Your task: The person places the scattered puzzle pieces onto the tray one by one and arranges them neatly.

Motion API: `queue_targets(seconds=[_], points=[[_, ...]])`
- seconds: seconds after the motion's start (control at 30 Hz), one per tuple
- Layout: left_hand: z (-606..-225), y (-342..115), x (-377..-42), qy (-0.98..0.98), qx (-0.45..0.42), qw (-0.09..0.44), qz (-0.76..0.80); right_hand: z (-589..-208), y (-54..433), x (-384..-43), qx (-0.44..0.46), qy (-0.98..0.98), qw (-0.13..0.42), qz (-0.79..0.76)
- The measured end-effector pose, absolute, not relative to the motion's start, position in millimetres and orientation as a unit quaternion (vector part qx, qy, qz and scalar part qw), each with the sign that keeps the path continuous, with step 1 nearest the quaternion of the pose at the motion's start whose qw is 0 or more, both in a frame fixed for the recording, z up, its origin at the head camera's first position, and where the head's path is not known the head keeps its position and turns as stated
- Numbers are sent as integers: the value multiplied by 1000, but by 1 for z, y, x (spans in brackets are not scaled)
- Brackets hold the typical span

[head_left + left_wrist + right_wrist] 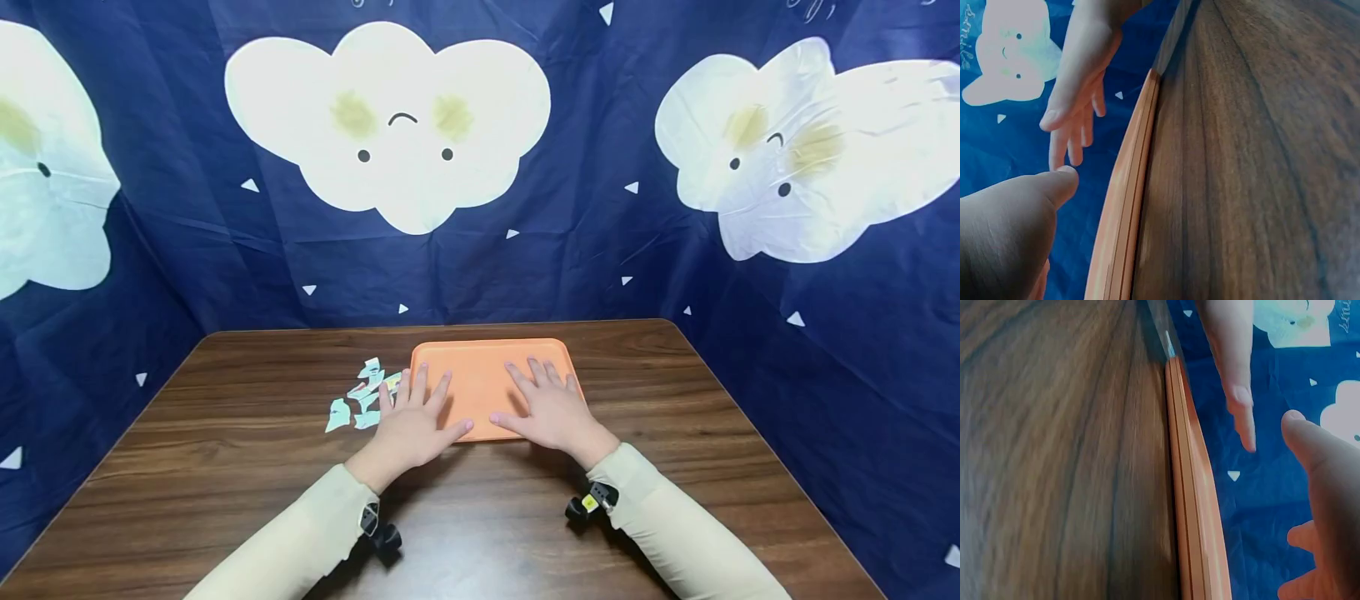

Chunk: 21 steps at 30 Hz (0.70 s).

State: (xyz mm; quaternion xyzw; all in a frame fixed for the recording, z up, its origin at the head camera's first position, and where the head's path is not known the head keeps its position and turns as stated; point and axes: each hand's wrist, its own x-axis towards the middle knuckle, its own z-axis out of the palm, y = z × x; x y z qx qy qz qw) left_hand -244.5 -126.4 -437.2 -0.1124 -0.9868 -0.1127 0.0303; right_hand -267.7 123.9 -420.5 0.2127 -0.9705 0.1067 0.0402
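An orange tray (480,392) lies on the wooden table. My left hand (411,427), palm down with fingers spread, is over the tray's left front corner, holding nothing. Over the tray's right side is my right hand (553,414), its fingers also straight and spread. Both wrist views show the hands raised above the tray rim (1124,206), apart from it. Several pale blue paper-like pieces (367,398) lie left of the tray, partly hidden by the left hand's fingers. What is printed on them is too small to tell.
The brown wooden table (495,533) spreads out around the tray. Behind it and along the sides hangs a dark blue cloth (465,283) with white clouds and small triangles. Each wrist wears a strap with a small black camera (386,537).
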Motion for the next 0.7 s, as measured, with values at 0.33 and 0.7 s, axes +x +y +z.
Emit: queue_targets(seconds=[0.33,0.7], points=[[-447,-142,-248,-983,-109,38,-142,-431,153,-286,231,-957,91,148],[-451,-155,-247,-975,-123,59,-177,-445,179,-298,186,-959,66,203]])
